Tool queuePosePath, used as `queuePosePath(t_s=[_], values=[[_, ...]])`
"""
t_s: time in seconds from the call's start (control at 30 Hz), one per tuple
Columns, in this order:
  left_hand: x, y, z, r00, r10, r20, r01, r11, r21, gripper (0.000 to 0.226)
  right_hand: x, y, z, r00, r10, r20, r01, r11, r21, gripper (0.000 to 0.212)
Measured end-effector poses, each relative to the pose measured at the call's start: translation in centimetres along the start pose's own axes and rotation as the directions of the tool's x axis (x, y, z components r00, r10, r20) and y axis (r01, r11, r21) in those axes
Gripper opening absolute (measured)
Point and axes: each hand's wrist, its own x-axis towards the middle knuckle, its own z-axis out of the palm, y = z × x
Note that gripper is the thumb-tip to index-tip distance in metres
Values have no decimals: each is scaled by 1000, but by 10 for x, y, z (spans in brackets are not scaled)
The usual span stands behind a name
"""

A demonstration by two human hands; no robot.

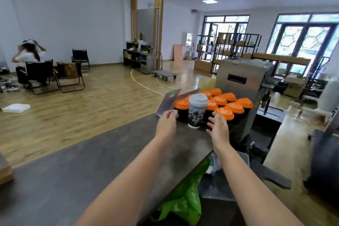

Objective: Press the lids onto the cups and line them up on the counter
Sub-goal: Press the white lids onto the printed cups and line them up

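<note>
A tall printed paper cup (196,113) with a grey lid (198,99) stands on the dark counter (91,180), in front of several black cups with orange lids (224,113) packed in rows. My left hand (167,124) hovers just left of the printed cup, fingers loosely curled, holding nothing. My right hand (219,130) is just right of the cup with spread, straight fingers. Neither hand touches the cup.
A steel machine (242,79) stands right behind the cups. A flat card (169,101) leans at the counter's far edge. A green plastic bag (185,198) hangs below the counter's near right edge. A person sits among folding chairs (36,75) far left.
</note>
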Motion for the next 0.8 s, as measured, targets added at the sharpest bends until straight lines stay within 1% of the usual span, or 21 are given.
queuePosePath(t_s=[0.03, 0.1, 0.17, 0.23, 0.27, 0.33, 0.4, 0.47, 0.53, 0.6, 0.67, 0.73, 0.8], values=[[18, 3, 15, 1000, -24, 1, 24, 999, -22, 18, 20, -2, 1, 1000, -2, 5, 2, 1000, 7, 40], [40, 13, 41, 999, -52, -12, 49, 988, -145, 19, 55, -6, 6, 1000, -30, 10, 30, 999, -18, 47], [56, 17, 62, 998, -65, 5, 64, 972, -225, 21, 82, -11, 12, 998, -57, 25, 59, 996, -67, 49], [67, 17, 77, 997, -69, 40, 77, 963, -260, 31, 102, -15, 15, 998, -51, 42, 55, 994, -98, 51], [75, 16, 82, 996, -78, 31, 83, 962, -261, 34, 111, -14, 15, 998, -35, 56, 41, 993, -107, 53], [84, 17, 89, 991, -137, -3, 132, 961, -245, 42, 123, -11, 16, 994, 11, 109, 0, 994, -106, 56], [90, 19, 95, 989, -144, 32, 147, 958, -246, 50, 131, -4, 18, 985, 50, 164, -34, 994, -99, 58], [86, 22, 102, 983, -134, 126, 162, 954, -254, 56, 131, 2, 20, 975, 43, 219, -27, 997, -79, 60], [84, 20, 104, 979, -129, 159, 168, 949, -268, 57, 128, 7, 22, 964, 46, 261, -31, 998, -62, 65], [81, 18, 100, 982, -111, 151, 150, 947, -284, 60, 121, 6, 24, 966, 45, 255, -42, 999, -17, 63], [79, 15, 90, 989, -57, 134, 103, 923, -371, 64, 102, -5, 28, 959, -3, 284, -15, 998, 60, 57], [74, 12, 73, 996, -32, 79, 61, 915, -399, 67, 76, -17, 35, 950, -73, 302, 38, 992, 122, 49], [54, 19, 46, 1000, -11, 14, 15, 926, -378, 69, 43, -26, 47, 931, -136, 339, 75, 979, 188, 45]])
